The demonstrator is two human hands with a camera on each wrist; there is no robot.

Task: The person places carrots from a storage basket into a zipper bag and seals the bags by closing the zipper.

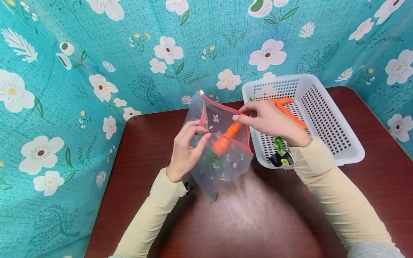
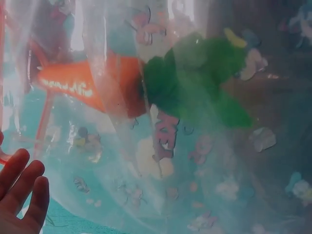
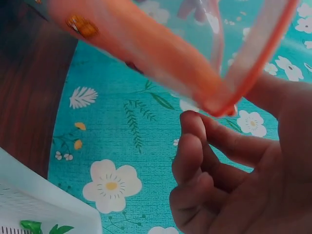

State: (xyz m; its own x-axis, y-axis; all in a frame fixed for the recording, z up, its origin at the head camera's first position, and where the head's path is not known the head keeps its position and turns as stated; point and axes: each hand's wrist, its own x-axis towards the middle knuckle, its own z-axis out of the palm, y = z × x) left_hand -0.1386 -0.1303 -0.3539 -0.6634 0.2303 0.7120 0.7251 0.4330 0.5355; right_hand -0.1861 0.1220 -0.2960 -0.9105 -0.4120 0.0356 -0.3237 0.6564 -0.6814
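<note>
A clear zipper bag point(image 1: 230, 166) with red edging and small printed figures hangs with its mouth spread. My left hand point(image 1: 186, 152) pinches the near edge of that mouth between thumb and fingers. At the right side of the opening, my right hand point(image 1: 272, 120) holds the red rim, close to the narrow tip of a carrot point(image 1: 231, 130). The carrot lies slanted inside, its green leafy top point(image 2: 200, 80) seen through the plastic in the left wrist view. Whether the right fingers also touch the carrot tip, I cannot tell.
A white slotted basket point(image 1: 351, 154) stands right of the bag, under the right forearm. It holds more carrots point(image 1: 292, 116), with green leaves point(image 1: 278, 144) near its front. The dark red-brown table point(image 1: 145, 143) meets a teal floral cloth point(image 1: 135, 53) at the back.
</note>
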